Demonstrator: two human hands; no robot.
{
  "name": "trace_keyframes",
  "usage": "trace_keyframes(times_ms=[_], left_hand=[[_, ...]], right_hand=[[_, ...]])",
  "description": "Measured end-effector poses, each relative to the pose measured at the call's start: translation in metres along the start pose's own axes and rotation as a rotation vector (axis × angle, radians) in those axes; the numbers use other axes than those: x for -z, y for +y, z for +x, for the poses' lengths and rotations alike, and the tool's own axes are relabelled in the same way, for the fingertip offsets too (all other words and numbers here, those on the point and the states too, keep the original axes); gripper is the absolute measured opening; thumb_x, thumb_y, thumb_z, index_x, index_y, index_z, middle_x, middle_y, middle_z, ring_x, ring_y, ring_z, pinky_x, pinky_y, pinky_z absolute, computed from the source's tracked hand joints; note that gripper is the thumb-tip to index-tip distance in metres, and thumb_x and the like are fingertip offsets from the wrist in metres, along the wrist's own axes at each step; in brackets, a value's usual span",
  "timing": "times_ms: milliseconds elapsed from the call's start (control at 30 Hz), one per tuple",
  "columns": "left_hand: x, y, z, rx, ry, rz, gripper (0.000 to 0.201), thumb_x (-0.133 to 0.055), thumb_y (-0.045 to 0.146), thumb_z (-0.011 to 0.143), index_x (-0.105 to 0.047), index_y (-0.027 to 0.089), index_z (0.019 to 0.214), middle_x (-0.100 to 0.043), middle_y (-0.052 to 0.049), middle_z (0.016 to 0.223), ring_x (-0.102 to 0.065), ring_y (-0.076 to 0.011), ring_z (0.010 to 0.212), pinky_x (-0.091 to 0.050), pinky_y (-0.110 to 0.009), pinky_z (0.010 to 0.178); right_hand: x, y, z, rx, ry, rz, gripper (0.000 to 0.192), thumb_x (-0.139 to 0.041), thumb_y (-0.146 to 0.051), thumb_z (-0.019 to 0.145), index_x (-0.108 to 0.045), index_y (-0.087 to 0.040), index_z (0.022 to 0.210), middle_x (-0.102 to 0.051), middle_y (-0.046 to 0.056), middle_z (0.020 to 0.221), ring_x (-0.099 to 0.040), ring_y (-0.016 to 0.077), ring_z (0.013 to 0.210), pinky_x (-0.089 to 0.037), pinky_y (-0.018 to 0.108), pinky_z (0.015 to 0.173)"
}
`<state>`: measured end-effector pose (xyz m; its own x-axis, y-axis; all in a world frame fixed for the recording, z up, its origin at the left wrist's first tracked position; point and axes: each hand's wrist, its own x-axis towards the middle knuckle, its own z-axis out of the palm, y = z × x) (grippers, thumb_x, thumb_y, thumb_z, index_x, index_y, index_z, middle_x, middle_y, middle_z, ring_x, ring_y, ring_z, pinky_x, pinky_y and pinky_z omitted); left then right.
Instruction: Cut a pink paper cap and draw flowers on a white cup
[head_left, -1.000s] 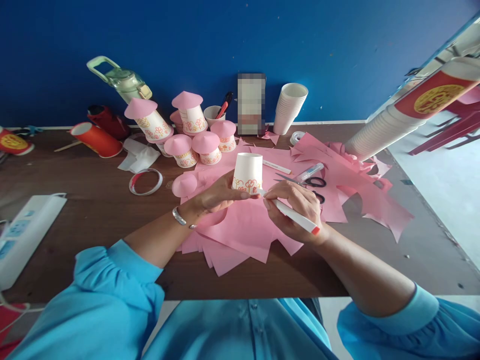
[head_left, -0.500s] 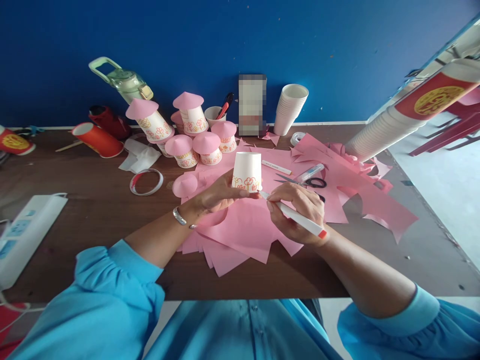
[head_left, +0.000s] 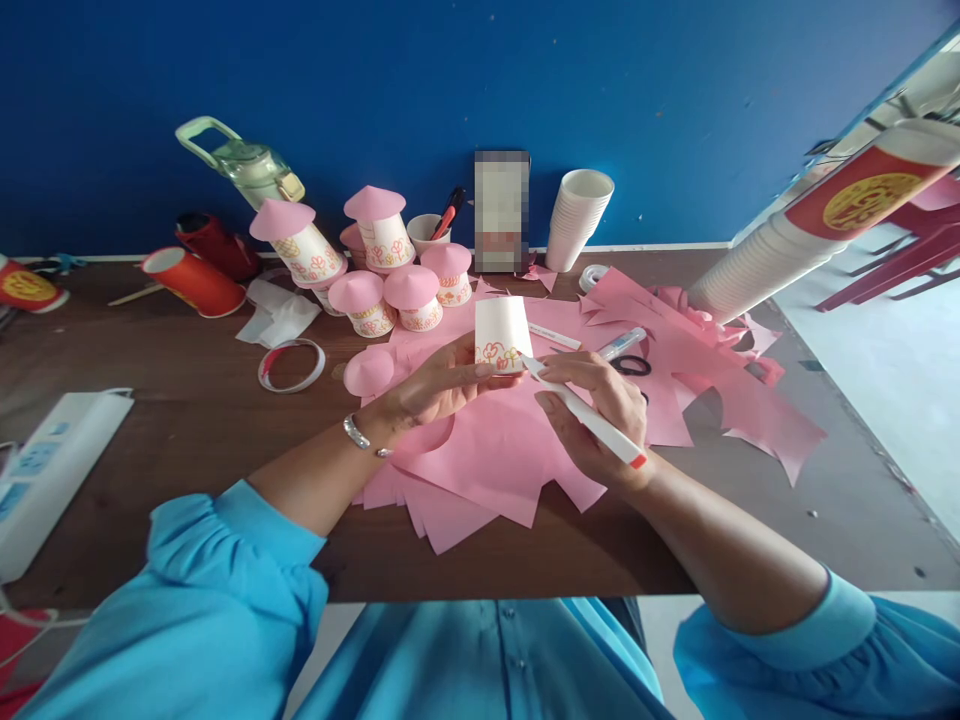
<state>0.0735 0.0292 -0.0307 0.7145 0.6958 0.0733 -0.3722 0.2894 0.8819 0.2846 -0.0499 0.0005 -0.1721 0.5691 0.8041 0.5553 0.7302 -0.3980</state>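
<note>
Your left hand (head_left: 439, 385) now tilts the paper cup (head_left: 501, 335) rightwards, gripping its rim; your right hand (head_left: 600, 415) stays closed on the marker (head_left: 589, 420), tip at the flower drawing.

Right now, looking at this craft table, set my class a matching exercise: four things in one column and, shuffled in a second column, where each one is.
Things:
1. upturned paper cup
2. white marker
3. stack of white cups
4. tape ring

Places:
A. against the blue wall
B. flat on the bare brown table, left of the pink paper
C. in the right hand
D. in the left hand

Pairs: 1-D, 2-C, 3-A, 4-B
</note>
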Motion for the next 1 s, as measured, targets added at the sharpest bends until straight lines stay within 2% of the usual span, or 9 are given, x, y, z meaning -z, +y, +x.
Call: trace_keyframes(times_ms=[267,400,467,567,633,767,1000], left_hand=[[-0.0052,0.0047,-0.0025,0.031,-0.035,0.11,0.045,-0.09,0.03,0.083,-0.073,0.026,0.124,-0.079,-0.008,0.121,-0.074,-0.0304,0.121,-0.06,-0.043,0.101],[-0.0023,0.0014,-0.0035,0.026,-0.016,0.129,0.045,-0.088,0.034,0.086,-0.072,0.025,0.127,-0.077,-0.01,0.123,-0.073,-0.0299,0.122,-0.058,-0.047,0.107],[-0.0002,0.0002,-0.0052,-0.006,-0.016,0.129,0.042,-0.089,0.04,0.084,-0.075,0.026,0.121,-0.075,-0.01,0.125,-0.071,-0.0301,0.125,-0.057,-0.049,0.11],[0.0016,0.0006,-0.0078,-0.062,-0.036,0.157,0.04,-0.094,0.054,0.073,-0.08,0.028,0.1,-0.074,-0.009,0.125,-0.068,-0.0333,0.131,-0.058,-0.049,0.109],[0.0012,0.0018,-0.0078,-0.056,-0.047,0.177,0.039,-0.095,0.054,0.072,-0.08,0.028,0.096,-0.074,-0.009,0.125,-0.066,-0.0343,0.132,-0.058,-0.048,0.106],[-0.0004,0.0019,-0.0038,0.011,-0.027,0.169,0.036,-0.089,0.037,0.082,-0.076,0.027,0.114,-0.076,-0.007,0.119,-0.068,-0.0299,0.125,-0.059,-0.043,0.1],[0.0012,-0.001,-0.0012,0.019,-0.038,0.158,0.049,-0.089,0.032,0.082,-0.071,0.029,0.127,-0.076,-0.007,0.119,-0.069,-0.0297,0.122,-0.056,-0.042,0.099]], right_hand=[[-0.0035,-0.0008,-0.0008,0.069,-0.052,0.029,0.021,-0.066,-0.015,0.1,-0.063,-0.025,0.118,-0.078,0.005,0.1,-0.08,0.0205,0.09,-0.067,0.035,0.079],[-0.0018,-0.0015,-0.0003,0.048,-0.024,0.047,0.025,-0.065,-0.011,0.097,-0.063,-0.026,0.117,-0.077,0.003,0.095,-0.077,0.0196,0.083,-0.065,0.034,0.073],[-0.0012,-0.0022,0.0007,0.047,-0.012,0.044,0.025,-0.065,-0.009,0.096,-0.062,-0.026,0.114,-0.076,0.002,0.092,-0.075,0.0181,0.077,-0.063,0.032,0.069],[-0.0017,-0.0031,0.0019,0.067,-0.031,0.03,0.021,-0.063,-0.01,0.097,-0.061,-0.026,0.109,-0.073,0.0,0.087,-0.073,0.0162,0.073,-0.061,0.029,0.066],[-0.0025,-0.0032,0.002,0.094,-0.055,0.023,0.02,-0.064,-0.009,0.097,-0.061,-0.025,0.108,-0.073,0.0,0.084,-0.073,0.0158,0.072,-0.061,0.028,0.065],[-0.0031,-0.0022,0.0011,0.125,-0.072,0.017,0.022,-0.065,-0.008,0.095,-0.063,-0.024,0.11,-0.074,0.0,0.084,-0.074,0.0165,0.072,-0.061,0.029,0.065],[-0.0027,-0.0014,0.0011,0.118,-0.083,0.003,0.022,-0.065,-0.009,0.095,-0.063,-0.025,0.11,-0.075,0.0,0.086,-0.074,0.0165,0.07,-0.061,0.029,0.063]])
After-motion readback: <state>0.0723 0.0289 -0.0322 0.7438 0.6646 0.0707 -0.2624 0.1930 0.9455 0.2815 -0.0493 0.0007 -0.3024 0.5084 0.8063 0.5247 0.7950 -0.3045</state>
